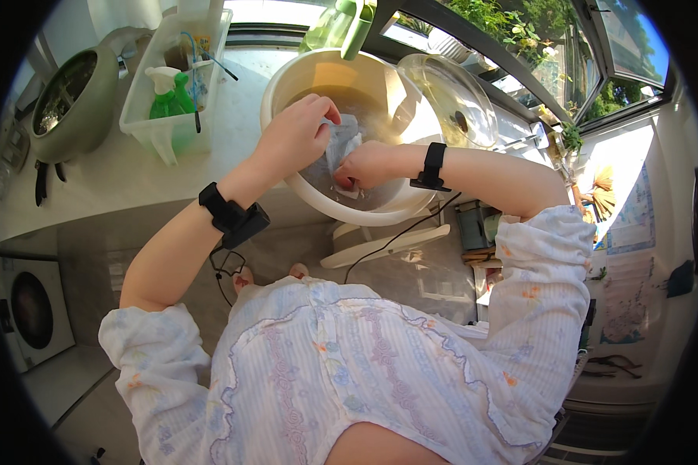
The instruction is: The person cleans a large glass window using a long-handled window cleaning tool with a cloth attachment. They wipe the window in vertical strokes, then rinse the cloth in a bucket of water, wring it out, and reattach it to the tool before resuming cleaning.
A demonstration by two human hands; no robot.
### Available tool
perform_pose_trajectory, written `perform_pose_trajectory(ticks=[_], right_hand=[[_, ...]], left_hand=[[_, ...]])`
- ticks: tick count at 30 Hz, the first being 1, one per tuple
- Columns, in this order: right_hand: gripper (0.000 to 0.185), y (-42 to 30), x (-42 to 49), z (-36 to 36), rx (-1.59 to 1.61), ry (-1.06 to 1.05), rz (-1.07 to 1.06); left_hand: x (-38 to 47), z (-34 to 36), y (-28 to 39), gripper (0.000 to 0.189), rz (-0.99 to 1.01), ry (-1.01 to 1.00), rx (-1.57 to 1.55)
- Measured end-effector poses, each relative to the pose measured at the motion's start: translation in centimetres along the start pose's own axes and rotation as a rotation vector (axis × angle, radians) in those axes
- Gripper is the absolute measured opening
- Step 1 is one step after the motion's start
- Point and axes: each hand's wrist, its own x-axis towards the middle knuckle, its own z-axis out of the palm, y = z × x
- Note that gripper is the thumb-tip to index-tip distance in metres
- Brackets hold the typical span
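Note:
A wet, pale grey-white cloth point(343, 137) stretches between my two hands inside a round cream basin point(372, 217). My left hand point(298, 136) grips its upper end near the basin's left side. Lower down and to the right, my right hand point(367, 167) pinches the other end, its fingertips partly hidden by the hand itself. Cloudy, brownish water point(365, 104) lies in the basin below the cloth. A black strap with a device point(232, 216) circles my left wrist, and a black band point(433, 168) circles the right forearm.
Left of the basin, a translucent bin point(171, 125) holds green spray bottles on the white counter point(238, 128). A green planter point(72, 107) stands farther left. Behind the basin is a green plastic jug point(340, 29). A clear lid point(453, 102) leans at its right, by the windows.

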Motion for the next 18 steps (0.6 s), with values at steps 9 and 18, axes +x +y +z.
perform_pose_trajectory(ticks=[9, 18], right_hand=[[0.015, 3.7, -0.4, 1.5, -0.158, 0.113, 0.117], [0.016, 2.7, -0.6, 1.5, -0.088, 0.098, 0.193]], left_hand=[[-0.1, 0.0, 0.1, 0.01, -0.012, -0.017, 0.001], [-0.1, -0.1, 0.4, 0.011, -0.028, -0.023, 0.027]])
